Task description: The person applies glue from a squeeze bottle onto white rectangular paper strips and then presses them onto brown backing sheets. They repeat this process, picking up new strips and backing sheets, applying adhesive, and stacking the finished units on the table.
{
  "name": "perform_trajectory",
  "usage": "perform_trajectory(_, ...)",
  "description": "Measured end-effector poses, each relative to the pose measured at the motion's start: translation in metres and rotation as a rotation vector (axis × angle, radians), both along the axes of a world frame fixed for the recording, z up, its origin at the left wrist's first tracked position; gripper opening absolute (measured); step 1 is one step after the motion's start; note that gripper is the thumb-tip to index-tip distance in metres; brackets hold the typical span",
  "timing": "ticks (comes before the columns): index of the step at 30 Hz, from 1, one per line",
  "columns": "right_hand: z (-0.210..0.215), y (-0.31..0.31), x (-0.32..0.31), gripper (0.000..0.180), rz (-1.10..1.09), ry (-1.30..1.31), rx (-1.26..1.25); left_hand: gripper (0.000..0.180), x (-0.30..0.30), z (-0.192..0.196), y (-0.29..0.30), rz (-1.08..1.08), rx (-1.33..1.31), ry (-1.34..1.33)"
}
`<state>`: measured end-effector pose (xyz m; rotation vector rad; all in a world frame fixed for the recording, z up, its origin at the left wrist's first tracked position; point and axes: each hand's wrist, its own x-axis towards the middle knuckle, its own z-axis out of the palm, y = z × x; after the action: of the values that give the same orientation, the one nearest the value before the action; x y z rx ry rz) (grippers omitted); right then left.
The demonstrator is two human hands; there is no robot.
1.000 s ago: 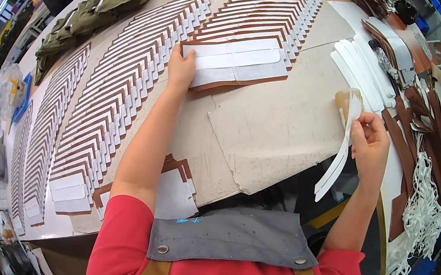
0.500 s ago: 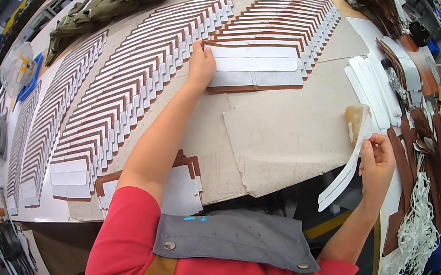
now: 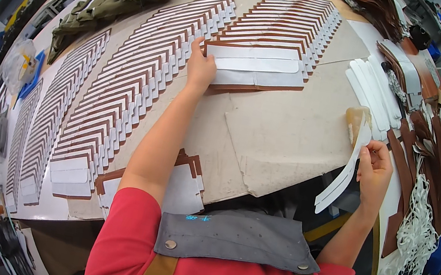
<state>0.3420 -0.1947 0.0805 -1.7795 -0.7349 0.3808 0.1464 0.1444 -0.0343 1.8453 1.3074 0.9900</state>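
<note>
Up on the worktable (image 3: 289, 143), the left hand (image 3: 201, 67) presses flat, fingers spread, on the brown-and-white leather piece (image 3: 258, 68); right of it, the right hand (image 3: 375, 169) pinches white strips (image 3: 342, 178).

left hand (image 3: 201, 67): arm stretched forward, palm down, fingers flat | right hand (image 3: 373, 172): elbow bent, fingers pinched closed

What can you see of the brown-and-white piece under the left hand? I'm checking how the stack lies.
The brown-and-white piece is a flat, wide brown panel, leather-like, with white strips laid lengthwise across its top. It lies flat on the table at the near end of a fanned row of similar pieces. The left hand presses on its left end; the brown edge shows along its near side.
</note>
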Motion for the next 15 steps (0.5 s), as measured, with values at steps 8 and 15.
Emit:
perform_trajectory(8, -0.0024, -0.0029, 0.0001, 0.004, 0.005, 0.003, 0.016, 0.052, -0.0012, -0.0032, 0.0005, 0.009, -0.018, 0.038)
perform_trajectory(15, -0.0011, -0.0031, -0.0014, 0.004, 0.003, 0.006, 0.014, 0.051, -0.0024, 0.0000, 0.0011, -0.017, -0.019, 0.070)
